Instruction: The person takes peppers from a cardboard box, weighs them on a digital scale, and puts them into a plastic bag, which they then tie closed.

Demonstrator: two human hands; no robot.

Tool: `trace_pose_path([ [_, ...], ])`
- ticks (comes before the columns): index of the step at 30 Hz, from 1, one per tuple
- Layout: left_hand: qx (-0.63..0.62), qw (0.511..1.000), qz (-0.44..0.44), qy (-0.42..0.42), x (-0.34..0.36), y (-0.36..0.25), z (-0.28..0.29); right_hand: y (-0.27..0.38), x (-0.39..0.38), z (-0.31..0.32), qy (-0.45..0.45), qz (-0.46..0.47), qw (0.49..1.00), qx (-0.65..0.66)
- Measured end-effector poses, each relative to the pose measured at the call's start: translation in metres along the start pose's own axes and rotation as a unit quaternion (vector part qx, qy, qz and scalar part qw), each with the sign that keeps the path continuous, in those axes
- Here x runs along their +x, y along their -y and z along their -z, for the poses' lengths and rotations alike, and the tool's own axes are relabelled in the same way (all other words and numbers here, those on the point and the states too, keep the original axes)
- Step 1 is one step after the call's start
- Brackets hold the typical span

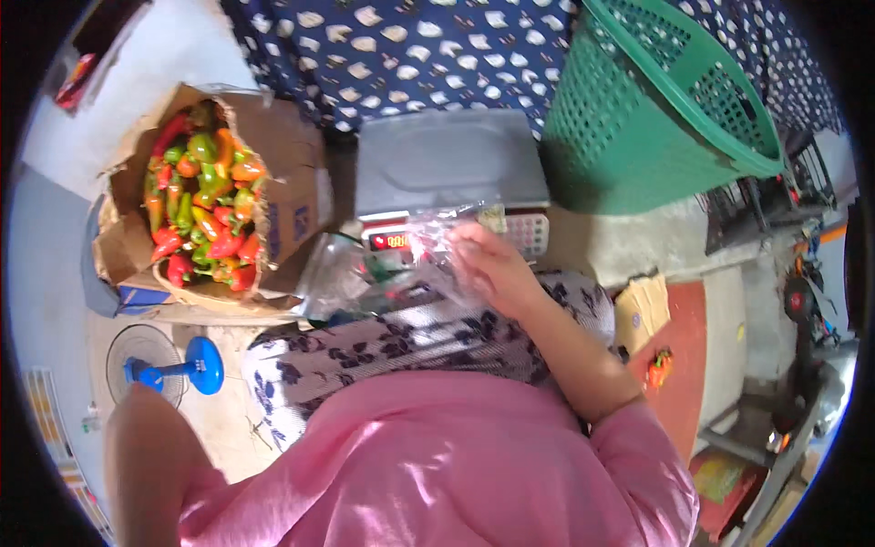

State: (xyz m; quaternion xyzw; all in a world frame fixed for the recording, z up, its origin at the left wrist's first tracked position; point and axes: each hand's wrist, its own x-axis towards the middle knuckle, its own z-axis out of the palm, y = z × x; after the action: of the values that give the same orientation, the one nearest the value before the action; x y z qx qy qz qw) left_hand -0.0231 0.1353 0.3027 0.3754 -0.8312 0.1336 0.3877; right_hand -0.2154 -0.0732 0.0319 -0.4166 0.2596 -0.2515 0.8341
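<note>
My right hand (495, 266) is over my lap, just in front of a grey weighing scale (448, 164). Its fingers are closed on a thin clear plastic bag (439, 239), which hangs across part of the scale's lit red display. More clear plastic bags (335, 273) lie to the left, by the scale's front corner. On the far left stands an opened cardboard box (296, 196), filled with red, orange and green peppers (205, 205). Only part of my left arm (150, 456) shows at the lower left; its hand is out of view.
A large green perforated basket (620, 118) stands tilted at the right of the scale. A blue fan (205, 365) is on the floor at left. A cardboard piece (642, 312) and an orange pepper (660, 367) lie at right. Dark patterned cloth (410, 55) hangs behind.
</note>
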Motion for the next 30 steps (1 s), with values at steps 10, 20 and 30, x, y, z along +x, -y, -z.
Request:
trace_pose_path([
  [10, -0.199, 0.904, 0.377, 0.003, -0.085, 0.041, -0.207, -0.02, -0.014, -0.016, -0.025, 0.162, 0.938, -0.305],
  [20, -0.106, 0.887, 0.446, 0.048, -0.161, 0.095, -0.248, -0.015, -0.006, -0.006, -0.039, 0.102, 0.95, -0.291],
  [30, -0.617, 0.731, 0.291, 0.02, -0.037, 0.035, -0.12, -0.031, 0.002, 0.001, 0.014, 0.103, 0.891, -0.443],
])
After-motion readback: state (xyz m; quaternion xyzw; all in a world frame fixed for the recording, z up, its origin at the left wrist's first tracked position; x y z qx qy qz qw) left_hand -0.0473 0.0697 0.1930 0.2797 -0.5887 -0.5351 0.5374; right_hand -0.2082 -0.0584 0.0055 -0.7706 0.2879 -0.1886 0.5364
